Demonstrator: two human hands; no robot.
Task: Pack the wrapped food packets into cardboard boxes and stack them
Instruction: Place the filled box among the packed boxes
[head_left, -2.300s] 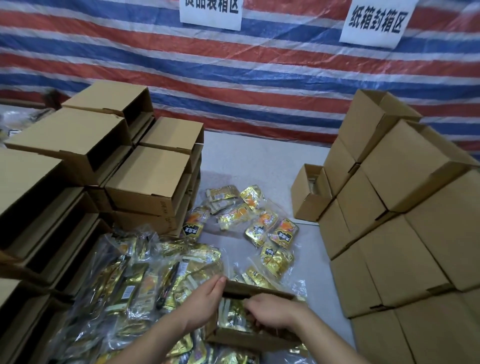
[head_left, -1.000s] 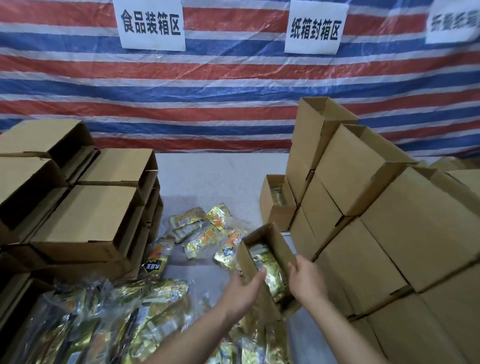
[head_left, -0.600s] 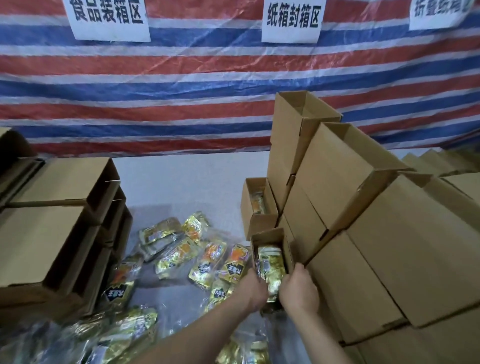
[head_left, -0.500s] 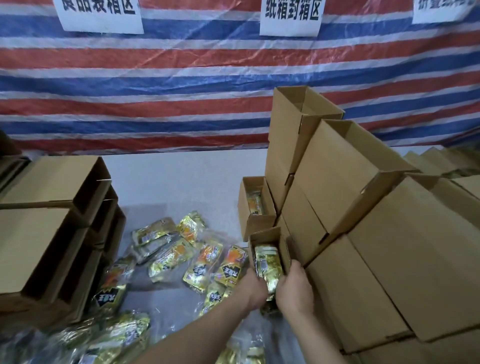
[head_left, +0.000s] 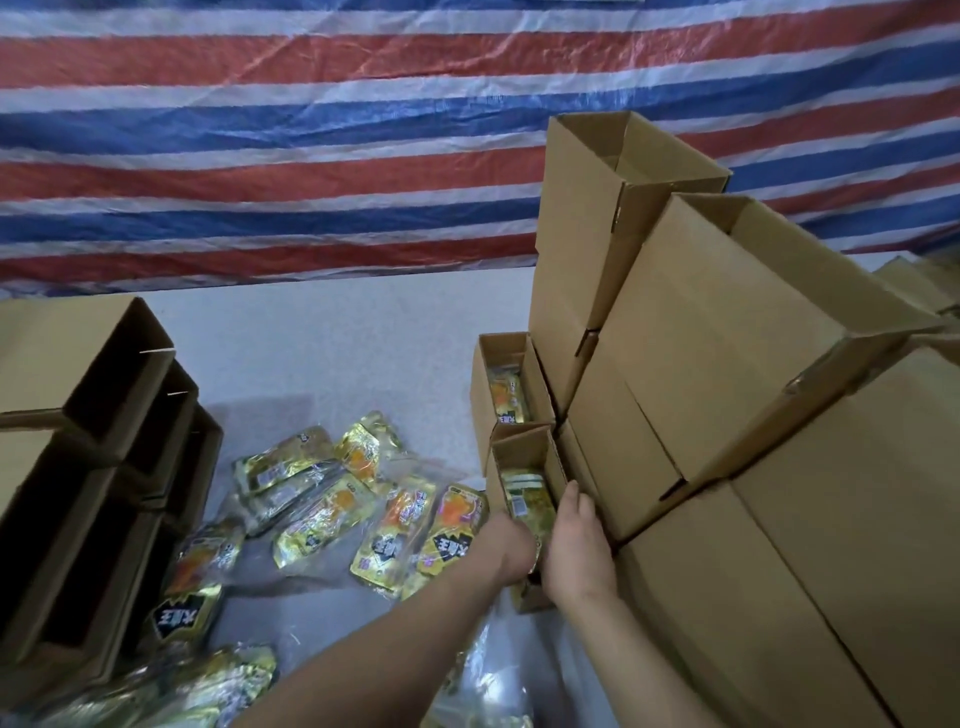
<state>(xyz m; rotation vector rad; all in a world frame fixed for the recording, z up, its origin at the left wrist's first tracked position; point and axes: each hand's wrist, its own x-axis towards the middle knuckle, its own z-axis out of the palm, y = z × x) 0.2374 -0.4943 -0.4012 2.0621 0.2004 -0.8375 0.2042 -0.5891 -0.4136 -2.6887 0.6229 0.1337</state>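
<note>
a small open box (head_left: 524, 470), loaded with gold packets (head_left: 527, 501), is held between both hands at the foot of the right-hand box stack (head_left: 727, 395), just in front of another filled box (head_left: 506, 384). the left hand (head_left: 506, 543) is curled round the box's left wall; the right hand (head_left: 576, 545) is laid along its right wall, fingers nearly straight, thumb hidden. the box is judged to be in the course of being set down; it is best kept level, pushed flush against the stack and lined up with the box behind, then released. loose packets (head_left: 395, 525) are spread on the grey table (head_left: 322, 343) toward its left side. the box's near end is covered by the hands; contact with the table cannot be told. the packet count inside cannot be made out.
</note>
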